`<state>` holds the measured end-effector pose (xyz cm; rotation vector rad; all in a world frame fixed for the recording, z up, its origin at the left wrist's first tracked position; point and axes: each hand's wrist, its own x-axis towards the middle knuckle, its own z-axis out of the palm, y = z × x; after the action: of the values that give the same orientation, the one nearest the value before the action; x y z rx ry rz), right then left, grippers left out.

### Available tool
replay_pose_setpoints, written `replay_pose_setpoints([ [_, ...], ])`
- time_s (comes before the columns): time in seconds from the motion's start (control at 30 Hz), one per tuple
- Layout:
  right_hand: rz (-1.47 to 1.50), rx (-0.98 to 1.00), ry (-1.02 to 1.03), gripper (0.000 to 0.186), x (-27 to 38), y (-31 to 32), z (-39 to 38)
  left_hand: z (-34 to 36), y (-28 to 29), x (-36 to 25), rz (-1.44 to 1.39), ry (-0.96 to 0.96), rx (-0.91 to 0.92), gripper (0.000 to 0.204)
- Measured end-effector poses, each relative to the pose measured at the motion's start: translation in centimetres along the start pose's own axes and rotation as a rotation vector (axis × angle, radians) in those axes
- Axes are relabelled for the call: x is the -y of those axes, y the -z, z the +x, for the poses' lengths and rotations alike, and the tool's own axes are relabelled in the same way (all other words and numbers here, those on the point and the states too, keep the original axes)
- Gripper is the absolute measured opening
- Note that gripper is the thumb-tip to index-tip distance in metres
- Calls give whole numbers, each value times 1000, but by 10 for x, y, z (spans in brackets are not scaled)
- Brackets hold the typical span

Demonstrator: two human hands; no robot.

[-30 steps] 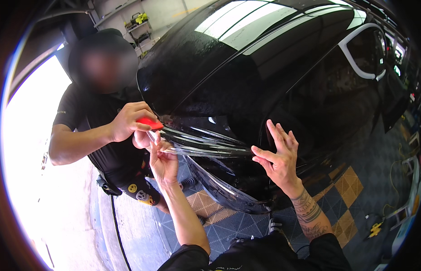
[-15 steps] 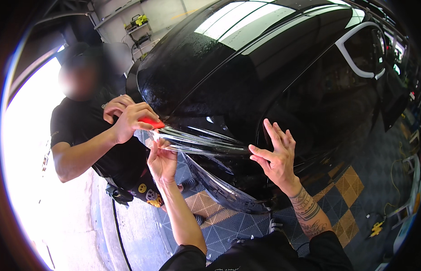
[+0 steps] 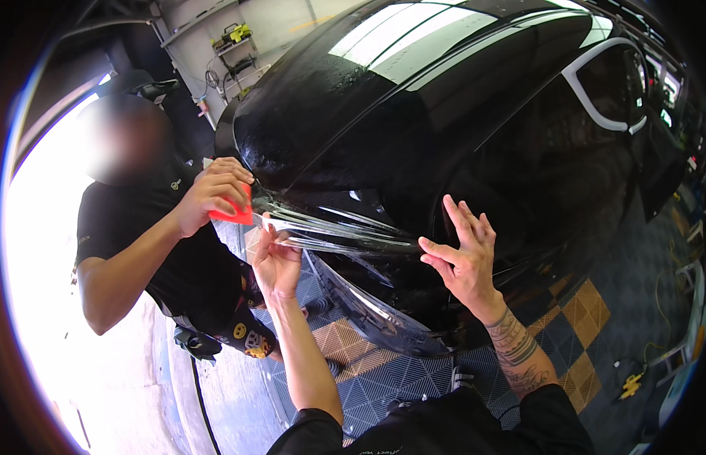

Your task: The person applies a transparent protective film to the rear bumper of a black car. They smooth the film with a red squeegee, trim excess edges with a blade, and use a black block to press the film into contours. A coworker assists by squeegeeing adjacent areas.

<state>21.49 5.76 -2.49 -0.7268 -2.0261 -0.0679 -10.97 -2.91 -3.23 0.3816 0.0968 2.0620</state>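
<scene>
A sheet of clear film (image 3: pixel 338 229) is stretched in shiny creases across the corner of a black car (image 3: pixel 414 144). Its left edge is pinched in the fingers of my left hand (image 3: pixel 279 262), which pulls it out from the bodywork. My right hand (image 3: pixel 468 262) lies with fingers spread on the car's side, thumb side close to where the creases end. Whether it presses the film itself, I cannot tell. Just left of my left hand, a co-worker's hand (image 3: pixel 205 197) holds a red squeegee (image 3: pixel 238 206).
The co-worker (image 3: pixel 163 243) stands close on the left, beside the bright opening. Patterned floor tiles (image 3: pixel 353 353) lie below the car. A shelf with a green tool (image 3: pixel 235 34) is on the back wall. Yellow clamps (image 3: pixel 630 385) and a light ladder-like frame (image 3: pixel 683 326) are at the right.
The co-worker's hand and red squeegee have moved left, away from the film's edge, and the co-worker leans left. My left hand has shifted slightly right; my right hand is nearly still.
</scene>
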Motion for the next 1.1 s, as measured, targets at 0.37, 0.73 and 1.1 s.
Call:
replay_pose_setpoints([
  [0.37,7,10,17,22,-1,-1,-1,1,-4,3,-94,26,16,33],
  [0.73,-29,58,30,22,3,2,1,3,5,32,-292,-118,-213,11],
  [1.1,-56,61,47,24,3,2,0,9,5,28,28,-45,-202,13],
])
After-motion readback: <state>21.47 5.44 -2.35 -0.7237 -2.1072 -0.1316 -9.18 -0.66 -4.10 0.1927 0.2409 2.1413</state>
